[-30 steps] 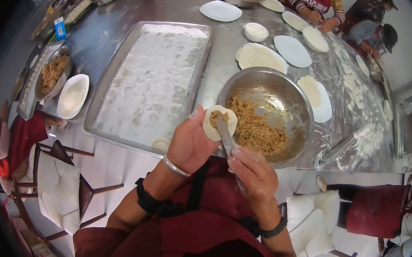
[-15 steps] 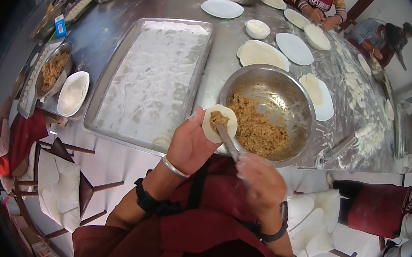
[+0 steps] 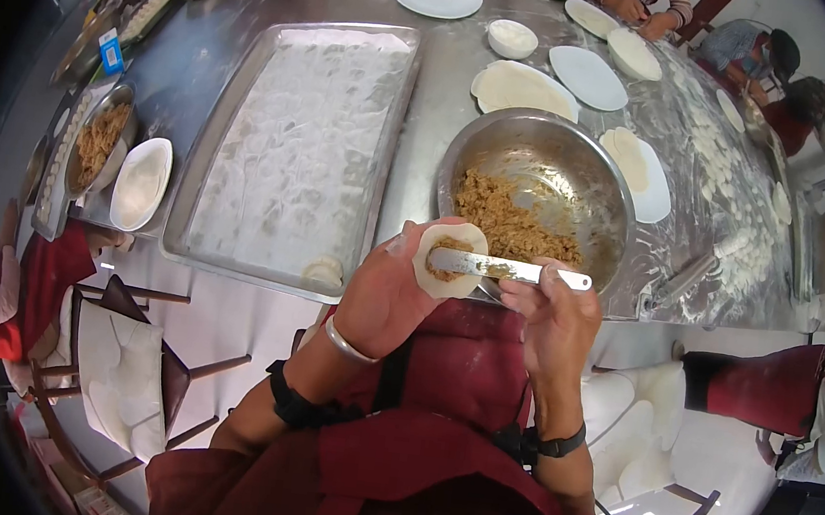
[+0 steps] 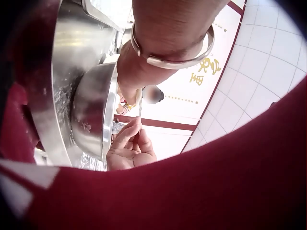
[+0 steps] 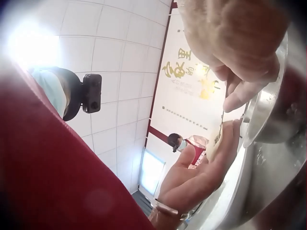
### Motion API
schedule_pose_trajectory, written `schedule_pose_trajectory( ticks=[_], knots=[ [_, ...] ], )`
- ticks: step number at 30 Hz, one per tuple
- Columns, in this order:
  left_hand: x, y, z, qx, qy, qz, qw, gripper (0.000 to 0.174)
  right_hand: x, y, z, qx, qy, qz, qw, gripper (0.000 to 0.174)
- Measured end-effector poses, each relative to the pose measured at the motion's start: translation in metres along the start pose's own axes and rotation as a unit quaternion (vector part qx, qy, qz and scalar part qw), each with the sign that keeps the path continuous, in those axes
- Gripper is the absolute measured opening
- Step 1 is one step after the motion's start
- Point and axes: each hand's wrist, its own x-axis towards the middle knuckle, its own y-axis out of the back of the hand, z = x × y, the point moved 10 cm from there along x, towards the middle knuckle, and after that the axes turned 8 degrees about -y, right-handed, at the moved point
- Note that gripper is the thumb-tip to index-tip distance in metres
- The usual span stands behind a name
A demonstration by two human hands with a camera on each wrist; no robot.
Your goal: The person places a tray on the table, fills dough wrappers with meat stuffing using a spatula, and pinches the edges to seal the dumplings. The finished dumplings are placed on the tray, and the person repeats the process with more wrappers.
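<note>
On the straightened fingers of my left hand [image 3: 386,298] lies a round dough wrapper [image 3: 471,235]. A dab of brown filling [image 3: 444,271] sits at its middle. My right hand [image 3: 563,329] pinches the holed handle end of a flat metal spatula [image 3: 517,270], whose blade lies level across the filling. Just beyond both hands is a large steel bowl [image 3: 609,158] with more minced filling [image 3: 507,217]. In the right wrist view the left fingers [image 5: 223,160] stretch out under the wrapper, with the thumb apart from them.
Left of the bowl lies a floured metal tray [image 3: 294,145] with one pale dumpling [image 3: 324,270] in its near corner. Plates of wrappers [image 3: 526,88], a small white bowl [image 3: 512,39] and a rolling pin [image 3: 681,281] stand around. Other people work at the table's far side.
The spatula has swung from slanting toward me to lying level across the wrapper. My right hand has turned and moved up to its right end; the left hand stays under the wrapper.
</note>
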Motion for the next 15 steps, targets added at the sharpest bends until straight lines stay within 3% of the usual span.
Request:
schedule_pose_trajectory(
  ticks=[5, 8, 15],
  knots=[
    [0.002, 0.009, -0.002, 0.002, 0.006, 0.026, 1.000, 0.055, -0.013, -0.003, -0.032, -0.066, 0.092, 0.005, 0.994, 0.017],
    [0.001, 0.008, -0.004, -0.005, 0.013, 0.020, 1.000, 0.055, -0.014, -0.015, -0.025, -0.071, 0.069, -0.059, 0.993, 0.018],
    [-0.002, 0.009, -0.004, 0.000, 0.018, 0.019, 1.000, 0.055, -0.005, 0.002, -0.034, -0.067, 0.089, -0.013, 0.994, 0.018]
  ],
)
